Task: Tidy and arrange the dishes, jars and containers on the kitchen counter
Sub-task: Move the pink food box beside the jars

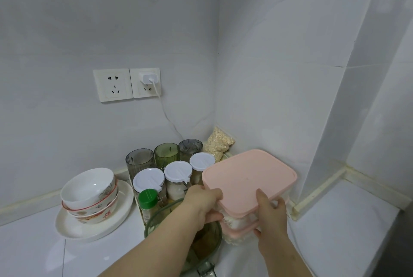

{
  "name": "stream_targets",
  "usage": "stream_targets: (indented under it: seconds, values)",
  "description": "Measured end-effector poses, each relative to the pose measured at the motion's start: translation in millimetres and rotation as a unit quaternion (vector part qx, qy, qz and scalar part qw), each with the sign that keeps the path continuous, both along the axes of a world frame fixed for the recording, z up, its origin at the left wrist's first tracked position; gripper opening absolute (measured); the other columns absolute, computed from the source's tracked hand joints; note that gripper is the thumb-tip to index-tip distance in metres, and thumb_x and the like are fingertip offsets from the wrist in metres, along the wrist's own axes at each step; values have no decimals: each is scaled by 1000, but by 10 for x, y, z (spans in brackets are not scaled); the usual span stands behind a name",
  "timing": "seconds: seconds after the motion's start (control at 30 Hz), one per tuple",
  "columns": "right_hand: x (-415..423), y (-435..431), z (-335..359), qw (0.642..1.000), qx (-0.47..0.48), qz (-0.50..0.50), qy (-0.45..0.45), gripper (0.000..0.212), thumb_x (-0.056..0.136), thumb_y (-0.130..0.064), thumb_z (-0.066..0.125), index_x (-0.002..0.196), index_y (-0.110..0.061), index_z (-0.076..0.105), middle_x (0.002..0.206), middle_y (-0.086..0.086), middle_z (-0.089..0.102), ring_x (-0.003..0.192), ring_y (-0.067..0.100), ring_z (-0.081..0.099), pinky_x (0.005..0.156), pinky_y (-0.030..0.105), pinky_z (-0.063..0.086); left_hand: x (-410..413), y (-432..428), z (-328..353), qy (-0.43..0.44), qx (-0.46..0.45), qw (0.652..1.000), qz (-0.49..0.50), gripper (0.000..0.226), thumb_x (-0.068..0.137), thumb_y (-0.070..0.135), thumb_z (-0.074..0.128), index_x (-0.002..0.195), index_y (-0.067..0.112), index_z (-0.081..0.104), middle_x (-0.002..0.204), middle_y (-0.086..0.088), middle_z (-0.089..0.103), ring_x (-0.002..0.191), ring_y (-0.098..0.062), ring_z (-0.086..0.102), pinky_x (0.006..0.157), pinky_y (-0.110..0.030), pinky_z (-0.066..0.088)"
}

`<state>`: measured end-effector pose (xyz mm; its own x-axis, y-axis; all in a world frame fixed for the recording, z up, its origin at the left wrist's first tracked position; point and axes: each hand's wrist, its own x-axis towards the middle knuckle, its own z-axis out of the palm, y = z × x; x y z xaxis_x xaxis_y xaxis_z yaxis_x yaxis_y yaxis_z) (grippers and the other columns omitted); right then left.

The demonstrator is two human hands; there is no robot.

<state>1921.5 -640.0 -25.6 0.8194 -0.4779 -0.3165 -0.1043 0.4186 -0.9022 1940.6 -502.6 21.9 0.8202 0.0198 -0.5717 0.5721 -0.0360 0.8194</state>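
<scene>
Two stacked containers with pink lids (248,178) are sitting in the corner of the white surface (33,252), tilted slightly, and both hands are gripping them. The left hand (202,204) is clasping the near left edge, its fingers (214,216) curling under the upper lid. The right hand (271,216) is holding the near right corner, thumb lying on the top lid and fingers wrapping the side of the stack. Under the left forearm a green glass bowl (156,221) is resting on the surface. Just behind it, three white-lidded jars (177,171) and a green-capped spice bottle (147,198) are standing in a group, with three tinted glasses (166,152) lined up behind them and a bag of oats (220,142) leaning into the corner. Further left, stacked bowls (89,189) are sitting on a white plate (73,229). On the grey tiled wall, a double socket (112,85) is carrying a white charger (147,77) whose cable is trailing down behind the glasses.
</scene>
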Motion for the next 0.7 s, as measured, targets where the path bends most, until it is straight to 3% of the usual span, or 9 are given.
stream_targets:
  seconds: [0.27,0.4,0.5,0.7]
  values:
    - [-21,35,24,1000,-7,-9,11,63,89,-26,59,144,-17,29,140,7,45,125,28,44,106,43,36,-71,49,-14,-3,-27,1000,-1,41,86,9,64,125,8,50,104,-13,57,84,-25,59,59,-33,54]
    - [-100,59,122,1000,-22,-3,9,61,91,-23,57,145,-14,29,139,8,45,126,29,44,99,36,34,-146,132,7,-2,-47,999,6,27,91,18,60,115,12,51,97,-8,57,91,-24,56,72,-37,54]
    - [-200,133,190,999,-48,-1,10,59,91,-19,57,143,-9,33,138,9,47,125,28,44,97,34,34,-221,213,83,-20,-47,999,6,25,91,21,56,115,13,54,98,-7,59,86,-21,57,63,-32,53]
    - [-432,628,440,986,-162,-18,40,55,85,-29,60,136,-18,41,139,11,42,125,34,41,104,50,37,-482,573,365,-71,-72,994,42,8,94,19,51,91,15,57,89,-5,58,76,-16,60,61,-30,53]
